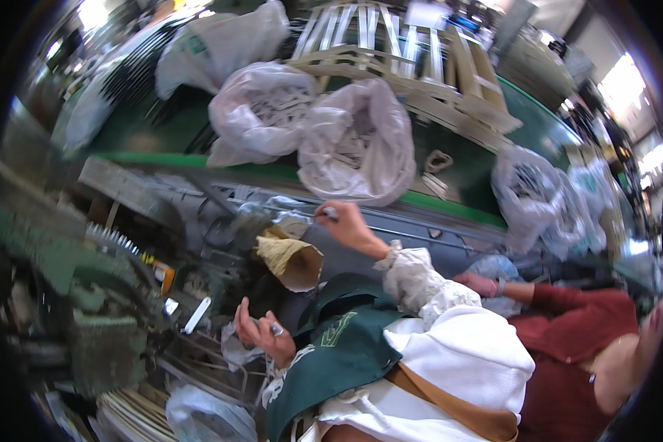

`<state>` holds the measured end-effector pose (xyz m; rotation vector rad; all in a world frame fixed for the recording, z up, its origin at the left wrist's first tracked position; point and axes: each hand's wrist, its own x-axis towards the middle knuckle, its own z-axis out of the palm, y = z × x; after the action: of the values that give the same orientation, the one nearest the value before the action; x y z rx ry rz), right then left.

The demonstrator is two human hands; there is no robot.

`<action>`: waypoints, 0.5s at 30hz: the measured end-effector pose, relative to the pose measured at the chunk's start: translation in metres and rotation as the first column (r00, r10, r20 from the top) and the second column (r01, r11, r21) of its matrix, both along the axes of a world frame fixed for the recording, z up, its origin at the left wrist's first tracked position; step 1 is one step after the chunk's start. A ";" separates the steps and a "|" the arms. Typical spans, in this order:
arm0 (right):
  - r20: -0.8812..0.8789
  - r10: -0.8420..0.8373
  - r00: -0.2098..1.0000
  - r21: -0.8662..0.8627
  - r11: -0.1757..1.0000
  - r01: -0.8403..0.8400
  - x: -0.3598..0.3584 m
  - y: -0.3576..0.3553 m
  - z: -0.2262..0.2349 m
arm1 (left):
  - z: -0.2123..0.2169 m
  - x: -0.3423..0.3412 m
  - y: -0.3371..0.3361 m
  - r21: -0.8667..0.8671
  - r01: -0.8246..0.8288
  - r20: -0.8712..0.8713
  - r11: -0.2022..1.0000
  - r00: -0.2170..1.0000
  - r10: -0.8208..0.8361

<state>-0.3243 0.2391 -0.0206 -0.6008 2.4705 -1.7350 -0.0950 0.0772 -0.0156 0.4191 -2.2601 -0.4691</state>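
My left hand (261, 333) is raised beside the machine at the left, its fingers apart and loosely bent, with a silvery grey band around one digit. No held thing shows in it. My right hand (348, 227) reaches toward the green-edged table, fingers curled together. A small grey piece (330, 213) shows at its fingertips; whether it is held or worn on the thumb cannot be made out. Just beyond the right hand, a white plastic bag (317, 158) contains several flat pale pieces (352, 149). Between my hands stands a yellowish rolled cone (287, 264) with its mouth toward me.
A second white bag (225, 118) of pale strips stands on the green table (457, 202), before a cream slatted frame (376, 62). More bags (527, 195) sit at right. A green machine (103, 346) flanks my left. A co-worker in red (582, 324) is close at my right.
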 end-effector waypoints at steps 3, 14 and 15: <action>0.069 0.004 0.998 0.064 0.998 -0.009 -0.021 -0.002 0.009 | -0.002 0.002 -0.003 0.051 -0.056 0.038 0.997 0.998 0.054; -0.075 -0.002 0.997 -0.010 1.000 0.001 -0.073 -0.007 -0.016 | -0.032 0.005 0.004 -0.060 -0.189 0.000 0.980 0.982 0.190; -0.048 -0.021 0.999 -0.022 1.000 0.020 -0.070 -0.004 -0.014 | -0.037 0.004 0.002 -0.053 -0.181 0.011 0.982 0.983 0.182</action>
<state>-0.3942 0.2349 -0.0341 -0.6279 2.5015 -1.7780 -0.0911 0.0796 -0.0524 0.5977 -2.2188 -0.3137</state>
